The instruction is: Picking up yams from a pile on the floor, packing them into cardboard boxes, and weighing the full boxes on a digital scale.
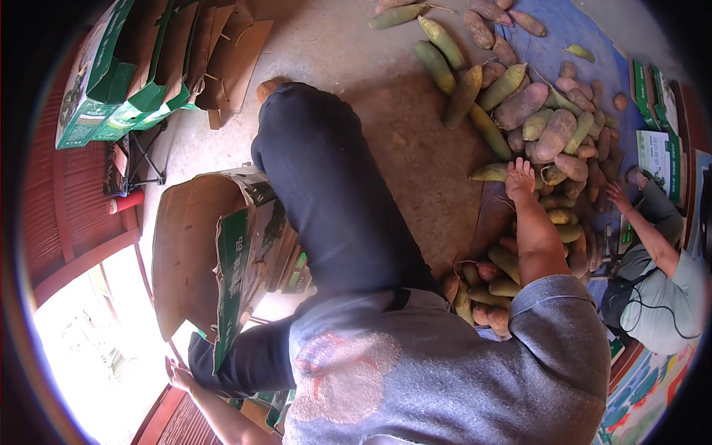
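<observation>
My right hand [521, 178] reaches into a pile on the floor, its fingers spread over a long green radish [488, 172]. Around it lie many more green radishes and large reddish-brown sweet potatoes [556, 136]. Low at the left, my left hand [178, 374] is held beside my dark trouser leg, fingers apart and nothing visible in them. Close to that hand stands an open cardboard box [194, 248] with a green printed flap; its bottom is hidden from view.
Another person [660, 274] at the right reaches a hand [617, 197] toward the same pile. Several open green-and-brown cartons [111, 89] stand at upper left, near a red cylinder [126, 202]. A blue sheet [552, 37] lies under part of the pile. More green cartons [658, 159] stand at far right.
</observation>
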